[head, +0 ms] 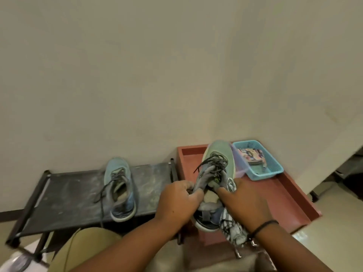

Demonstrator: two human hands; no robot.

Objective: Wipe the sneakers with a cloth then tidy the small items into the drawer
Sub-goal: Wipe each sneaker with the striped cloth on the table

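Note:
A light green and grey sneaker (218, 160) is held up over the red drawer (290, 195), toe pointing away. My left hand (176, 201) grips its collar from the left side. My right hand (245, 203) holds a grey checked cloth (230, 226) against the shoe's right side and opening; the cloth hangs down below my wrist. The second sneaker (118, 185), blue-green with loose grey laces, rests on the black shoe rack (74, 193) to the left.
A turquoise plastic basket (275, 170) with a patterned item (251, 155) inside sits in the far right of the red drawer. A plain wall stands close behind. My knee in khaki (86, 248) is at the bottom. Tiled floor shows at right.

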